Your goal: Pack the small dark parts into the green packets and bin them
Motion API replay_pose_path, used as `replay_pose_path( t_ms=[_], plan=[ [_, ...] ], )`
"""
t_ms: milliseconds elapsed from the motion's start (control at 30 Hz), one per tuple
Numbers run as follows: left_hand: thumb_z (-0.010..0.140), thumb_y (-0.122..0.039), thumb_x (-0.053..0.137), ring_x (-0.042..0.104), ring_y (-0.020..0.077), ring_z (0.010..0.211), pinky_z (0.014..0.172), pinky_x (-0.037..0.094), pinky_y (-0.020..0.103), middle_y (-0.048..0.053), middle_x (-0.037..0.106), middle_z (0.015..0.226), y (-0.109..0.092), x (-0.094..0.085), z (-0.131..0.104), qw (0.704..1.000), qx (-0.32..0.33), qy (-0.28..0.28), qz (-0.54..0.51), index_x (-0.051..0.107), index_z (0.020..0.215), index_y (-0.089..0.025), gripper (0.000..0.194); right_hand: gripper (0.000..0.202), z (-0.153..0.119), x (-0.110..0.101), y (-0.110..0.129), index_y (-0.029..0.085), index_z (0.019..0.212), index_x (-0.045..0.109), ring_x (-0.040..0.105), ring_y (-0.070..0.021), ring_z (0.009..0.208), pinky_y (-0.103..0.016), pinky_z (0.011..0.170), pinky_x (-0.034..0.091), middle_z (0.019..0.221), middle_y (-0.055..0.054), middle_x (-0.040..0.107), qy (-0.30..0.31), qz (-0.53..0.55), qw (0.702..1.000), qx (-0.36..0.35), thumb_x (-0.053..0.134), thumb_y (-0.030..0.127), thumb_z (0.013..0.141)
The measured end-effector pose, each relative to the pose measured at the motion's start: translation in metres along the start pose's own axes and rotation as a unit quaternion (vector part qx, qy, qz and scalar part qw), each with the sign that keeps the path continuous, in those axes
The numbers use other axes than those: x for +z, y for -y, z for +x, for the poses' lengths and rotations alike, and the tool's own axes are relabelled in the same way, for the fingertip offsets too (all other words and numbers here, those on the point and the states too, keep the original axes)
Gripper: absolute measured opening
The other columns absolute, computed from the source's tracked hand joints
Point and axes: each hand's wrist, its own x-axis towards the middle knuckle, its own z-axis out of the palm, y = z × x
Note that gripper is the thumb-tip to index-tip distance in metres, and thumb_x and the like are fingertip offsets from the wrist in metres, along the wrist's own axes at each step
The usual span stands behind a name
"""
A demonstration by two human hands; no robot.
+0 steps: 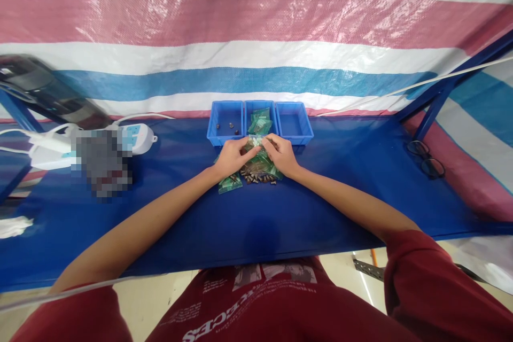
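Note:
Both hands meet over a heap at the middle of the blue table [256, 219], just in front of the bins. My left hand [233, 157] and my right hand [281, 155] each pinch the top of a small clear-and-green plastic bag [254, 141] between thumb and fingers. Beneath them lies a pile of small brownish metal pieces [256, 177], mixed with more green bags. One green bag [230, 184] lies at the pile's left front, below my left hand. What the held bag contains is too small to make out.
Three joined blue bins stand behind the hands: the left bin [212, 123] with a few small pieces, the middle bin [259, 104] with green bags, the right bin [294, 120]. A power strip [140, 139] and a blurred-out dark object [104, 163] lie left; glasses [433, 167] lie right.

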Motion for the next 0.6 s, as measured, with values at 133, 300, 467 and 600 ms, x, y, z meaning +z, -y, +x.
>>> replay_pose_path(
  t_ms=[133, 300, 467, 600],
  plan=[
    [0.088, -0.046, 0.052, 0.047, 0.011, 0.044, 0.046, 0.031, 0.024, -0.003, 0.051, 0.05, -0.0001, -0.0004, -0.0001, 1.0, 0.001, 0.002, -0.003, 0.058, 0.074, -0.017, 0.033, 0.031, 0.0004, 0.0004, -0.0007, 0.018, 0.079, 0.056, 0.04, -0.011, 0.054, -0.024, 0.053, 0.032, 0.057, 0.003, 0.044, -0.001, 0.005, 1.0, -0.004, 0.047, 0.045, 0.091],
    [0.091, -0.043, 0.049, 0.049, 0.0105, 0.047, 0.05, 0.033, 0.023, -0.002, 0.055, 0.053, -0.0007, -0.0018, 0.0, 1.0, -0.003, 0.009, -0.014, 0.054, 0.067, -0.016, 0.037, 0.033, -0.0001, 0.0017, -0.0028, 0.018, 0.081, 0.057, 0.041, -0.0115, 0.055, -0.024, 0.053, 0.032, 0.058, 0.002, 0.045, -0.001, 0.008, 1.0, 0.0, 0.046, 0.048, 0.09],
    [0.093, -0.04, 0.045, 0.049, 0.0098, 0.048, 0.052, 0.034, 0.023, -0.002, 0.054, 0.053, -0.0006, -0.0021, -0.0003, 1.0, 0.002, 0.013, -0.026, 0.054, 0.064, -0.016, 0.04, 0.034, -0.0007, 0.0022, -0.0027, 0.018, 0.08, 0.056, 0.041, -0.0115, 0.055, -0.024, 0.053, 0.032, 0.058, 0.002, 0.044, -0.002, 0.006, 1.0, 0.004, 0.046, 0.049, 0.09],
    [0.093, -0.041, 0.045, 0.048, 0.0095, 0.047, 0.053, 0.034, 0.023, -0.003, 0.053, 0.052, -0.0005, -0.0017, -0.0003, 1.0, 0.0, 0.012, -0.021, 0.054, 0.064, -0.016, 0.04, 0.032, -0.0009, 0.0019, -0.0021, 0.018, 0.08, 0.056, 0.04, -0.0113, 0.055, -0.024, 0.053, 0.031, 0.058, 0.003, 0.044, 0.001, 0.01, 1.0, 0.003, 0.046, 0.047, 0.091]
  ],
)
